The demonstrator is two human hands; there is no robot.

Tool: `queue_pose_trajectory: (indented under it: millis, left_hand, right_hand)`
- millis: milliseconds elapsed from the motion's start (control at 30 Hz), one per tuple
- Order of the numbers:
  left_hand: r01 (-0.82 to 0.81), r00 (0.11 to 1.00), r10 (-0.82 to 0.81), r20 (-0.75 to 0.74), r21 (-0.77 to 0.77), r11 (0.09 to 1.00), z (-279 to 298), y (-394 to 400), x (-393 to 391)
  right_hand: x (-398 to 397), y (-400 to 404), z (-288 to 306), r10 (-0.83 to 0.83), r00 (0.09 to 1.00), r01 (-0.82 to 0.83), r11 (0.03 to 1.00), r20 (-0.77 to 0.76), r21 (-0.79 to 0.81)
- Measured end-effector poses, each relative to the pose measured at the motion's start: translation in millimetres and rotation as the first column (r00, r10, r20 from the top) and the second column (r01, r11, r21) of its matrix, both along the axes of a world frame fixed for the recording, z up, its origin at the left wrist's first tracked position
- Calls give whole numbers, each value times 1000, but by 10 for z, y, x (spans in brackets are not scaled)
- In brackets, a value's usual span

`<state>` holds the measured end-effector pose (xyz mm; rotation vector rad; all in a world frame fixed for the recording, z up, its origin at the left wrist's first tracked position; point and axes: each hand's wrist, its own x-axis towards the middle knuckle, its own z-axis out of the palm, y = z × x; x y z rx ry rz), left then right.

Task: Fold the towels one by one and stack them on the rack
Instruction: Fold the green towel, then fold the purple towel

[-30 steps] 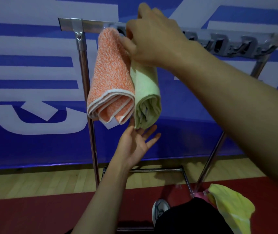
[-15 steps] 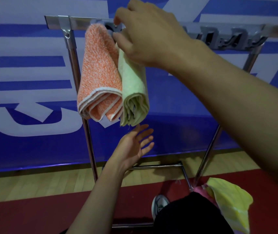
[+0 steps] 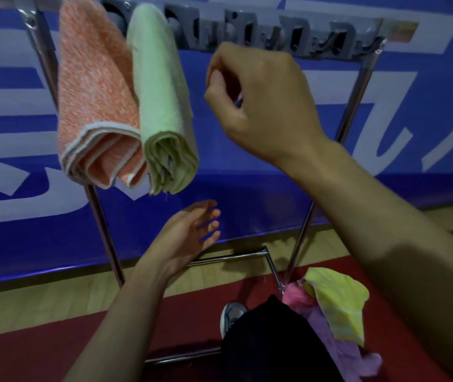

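Observation:
Two folded towels hang side by side over the top bar of the metal rack (image 3: 274, 31): an orange towel (image 3: 95, 89) on the left and a pale green towel (image 3: 162, 100) touching its right side. My right hand (image 3: 261, 100) hovers to the right of the green towel, fingers curled, holding nothing. My left hand (image 3: 189, 238) is open, palm up, below the green towel and not touching it. A loose pile with a yellow towel (image 3: 341, 301) and a pink towel (image 3: 299, 297) sits at the lower right, partly hidden by my arm.
The rack's chrome legs (image 3: 104, 224) and floor rails (image 3: 230, 256) stand on a wood and red floor, in front of a blue and white banner (image 3: 247, 194). A grey row of hooks runs along the top bar. My dark trouser leg (image 3: 269, 346) and shoe (image 3: 230, 312) are below.
My right hand has let go of the green towel's top and pulled back to the right. The left hand dropped a little lower. The view shifted so the rack sits higher.

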<state>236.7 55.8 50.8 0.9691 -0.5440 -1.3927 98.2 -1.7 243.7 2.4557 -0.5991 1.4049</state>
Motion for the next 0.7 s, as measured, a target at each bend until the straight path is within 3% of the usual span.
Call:
queue_pose_trajectory:
  millis: [233,367,533,633,700]
  left_hand:
    - [82,991,-89,101,72,994,-161,-26,-240]
    - [144,970,-161,182,104,984,-276,-25,-375]
    - [252,903,-290,317,157,955,-470,38,-643]
    - [363,820,-409,400,189,912,-621,66,-801]
    - [410,753,-472,458,233,882,-715,45,-873]
  right_hand:
    - [-470,-183,-792,-164,986,165,969,-24,185]
    - [-890,-404,-1512,-311,942,334,885,-123,323]
    - [-1556,-673,-2851,-483,816,573,601,-318,558]
    - [-1901,-620,-3705,-380,764,642,358,-522,678]
    - [-2115,-554,-4295,-296,745,665,252,-598,703]
